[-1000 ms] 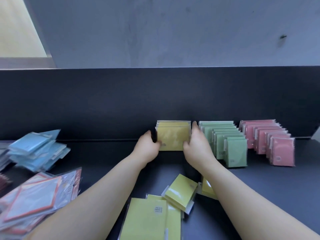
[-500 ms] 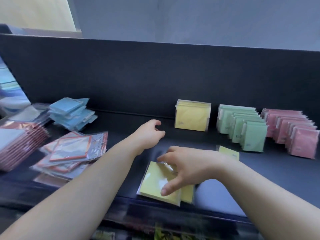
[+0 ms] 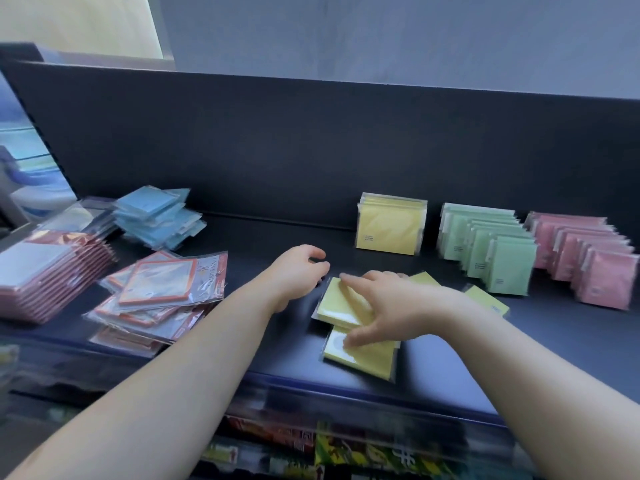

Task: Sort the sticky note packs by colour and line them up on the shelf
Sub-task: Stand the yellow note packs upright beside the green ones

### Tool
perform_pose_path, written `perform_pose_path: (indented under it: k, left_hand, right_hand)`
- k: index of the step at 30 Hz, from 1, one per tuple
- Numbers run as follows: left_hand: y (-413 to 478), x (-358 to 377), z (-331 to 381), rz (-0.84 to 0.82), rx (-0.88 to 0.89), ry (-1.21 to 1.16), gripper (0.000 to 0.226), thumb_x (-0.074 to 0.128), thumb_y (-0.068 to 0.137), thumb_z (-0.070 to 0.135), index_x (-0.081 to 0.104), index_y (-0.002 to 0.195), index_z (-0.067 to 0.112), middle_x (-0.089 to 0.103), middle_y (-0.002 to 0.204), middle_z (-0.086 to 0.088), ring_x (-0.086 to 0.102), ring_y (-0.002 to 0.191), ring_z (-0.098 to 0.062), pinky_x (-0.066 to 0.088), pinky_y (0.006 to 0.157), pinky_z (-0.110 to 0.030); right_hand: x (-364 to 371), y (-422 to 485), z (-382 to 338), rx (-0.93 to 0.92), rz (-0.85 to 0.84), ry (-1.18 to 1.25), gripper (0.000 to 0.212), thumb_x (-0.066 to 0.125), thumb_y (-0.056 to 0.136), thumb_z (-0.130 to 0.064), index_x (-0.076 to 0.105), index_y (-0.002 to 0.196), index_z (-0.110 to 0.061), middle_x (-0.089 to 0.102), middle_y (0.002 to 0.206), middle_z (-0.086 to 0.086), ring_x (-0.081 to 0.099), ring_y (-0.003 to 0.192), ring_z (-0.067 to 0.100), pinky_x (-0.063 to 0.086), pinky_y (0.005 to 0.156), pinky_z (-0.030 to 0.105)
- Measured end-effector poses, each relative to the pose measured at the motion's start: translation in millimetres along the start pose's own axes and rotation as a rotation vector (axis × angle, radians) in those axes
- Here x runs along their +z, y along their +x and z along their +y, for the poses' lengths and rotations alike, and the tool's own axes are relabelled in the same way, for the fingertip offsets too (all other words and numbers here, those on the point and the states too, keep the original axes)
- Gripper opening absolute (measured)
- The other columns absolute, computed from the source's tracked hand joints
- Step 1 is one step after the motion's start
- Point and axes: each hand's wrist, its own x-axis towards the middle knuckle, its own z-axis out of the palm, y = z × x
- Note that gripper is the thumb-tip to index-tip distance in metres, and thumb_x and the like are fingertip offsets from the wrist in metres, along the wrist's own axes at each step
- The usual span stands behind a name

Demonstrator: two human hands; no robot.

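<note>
**Right hand on loose yellow packs, left hand idle beside them**

The right hand lies across a flat yellow pack near the front of the dark shelf. Its fingers are stretched nearly straight over the wrapper and its thumb is down at the near edge, with no closed grip showing. That pack sits turned on the diagonal, one corner aimed at the back panel. It overlaps a second yellow pack, which lies flat with its long side running roughly left to right. Another yellow pack lies flat just to the right of the forearm.

The left hand is just left of these packs, fingers loosely curled and holding nothing.

At the back stand three upright rows, faces towards the camera: yellow row, green row and pink row. Each runs from the back panel forwards. Each front pack carries small dark print in its lower left corner, too small to read.

To the left lie a loose blue pile, orange-bordered packs with blurred lettering along one side, and a pink-edged stack.
</note>
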Motion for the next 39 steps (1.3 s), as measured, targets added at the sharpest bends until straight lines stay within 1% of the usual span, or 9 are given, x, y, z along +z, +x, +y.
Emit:
perform_pose_path:
  k: [3,7,10,15,19,23,31,37,39]
  left_hand:
    - [-4.1,-2.2,5.0,-0.098,-0.014,0.042,0.019,0.049,0.097,0.03,0.06,0.106,0.016,0.067,0.093,-0.004,0.059,0.075,-0.013,0.047,0.07,-0.027]
    - [-4.5,-6.9,7.7,-0.244,-0.057,0.171,0.048,0.064,0.081,0.051,0.066,0.101,0.008,0.057,0.079,-0.004,0.054,0.069,-0.018,0.047,0.064,-0.028]
    - [-3.2,-6.3,9.7,-0.294,-0.044,0.095,0.033,0.07,0.079,0.034,0.067,0.095,0.005,0.062,0.078,-0.004,0.058,0.072,-0.019,0.047,0.067,-0.03]
    - [6.8,-5.1,13.1,-0.068,-0.142,-0.528,0.016,0.055,0.094,0.007,0.061,0.108,0.008,0.071,0.095,-0.007,0.068,0.084,-0.019,0.054,0.067,-0.029]
    - [17.0,-8.4,13.3,0.086,-0.255,-0.894,0.02,0.048,0.097,0.003,0.052,0.116,0.009,0.066,0.099,-0.01,0.066,0.082,-0.022,0.052,0.063,-0.034]
    - [19.7,-7.9,5.4,0.142,-0.312,-0.99,0.025,0.045,0.098,0.002,0.05,0.122,0.005,0.065,0.107,-0.015,0.066,0.082,-0.024,0.052,0.062,-0.034]
    - [23.2,-7.4,2.1,0.273,-0.266,-1.104,0.028,0.044,0.097,0.003,0.053,0.123,0.008,0.066,0.098,-0.008,0.064,0.082,-0.019,0.05,0.063,-0.03]
    - [21.4,-8.6,0.8,0.354,-0.222,-1.069,0.014,0.046,0.096,0.003,0.054,0.099,0.015,0.065,0.101,-0.008,0.062,0.08,-0.018,0.047,0.062,-0.027]
    - [22.0,-8.5,-0.8,0.373,-0.205,-1.071,0.018,0.046,0.096,0.003,0.053,0.109,0.014,0.064,0.111,-0.01,0.063,0.086,-0.02,0.048,0.063,-0.028]
  right_hand:
    - [5.2,-2.9,-3.2,-0.018,-0.005,-0.011,0.11,0.064,0.073,-0.067,-0.004,0.151,-0.032,0.03,0.145,0.001,0.025,0.136,0.024,0.025,0.108,0.035]
    - [12.3,4.9,-0.5,0.005,0.141,0.162,0.103,0.065,0.077,-0.058,0.001,0.152,-0.03,0.032,0.144,0.001,0.024,0.137,0.021,0.032,0.104,0.032]
    - [15.1,9.0,2.1,0.018,0.241,0.302,0.105,0.067,0.077,-0.056,0.0,0.153,-0.027,0.027,0.151,-0.001,0.021,0.14,0.017,0.027,0.108,0.029]
    - [3.6,0.4,13.3,0.06,0.383,0.347,0.108,0.072,0.073,-0.056,0.007,0.152,-0.023,0.023,0.152,-0.004,0.016,0.141,0.014,0.024,0.113,0.029]
    - [0.7,-14.1,10.0,0.011,0.17,0.132,0.097,0.071,0.07,-0.062,0.025,0.147,-0.024,0.034,0.14,-0.006,0.023,0.133,0.013,0.032,0.108,0.032]
    - [6.6,-10.7,0.1,-0.032,0.03,0.01,0.084,0.069,0.07,-0.064,0.039,0.138,-0.026,0.04,0.131,-0.004,0.034,0.124,0.017,0.038,0.1,0.034]
    - [8.9,39.5,-4.9,0.158,0.252,0.005,0.068,0.055,0.079,-0.068,0.053,0.115,-0.01,0.044,0.107,0.007,0.046,0.106,0.028,0.041,0.086,0.035]
    - [-3.2,45.0,2.6,0.145,0.244,0.126,0.055,0.054,0.089,-0.052,0.047,0.124,-0.01,0.044,0.127,0.011,0.052,0.105,0.026,0.045,0.088,0.034]
    - [-10.1,39.6,7.8,0.067,0.126,0.134,0.073,0.064,0.082,-0.051,0.038,0.139,-0.012,0.033,0.143,0.008,0.047,0.121,0.024,0.041,0.1,0.034]
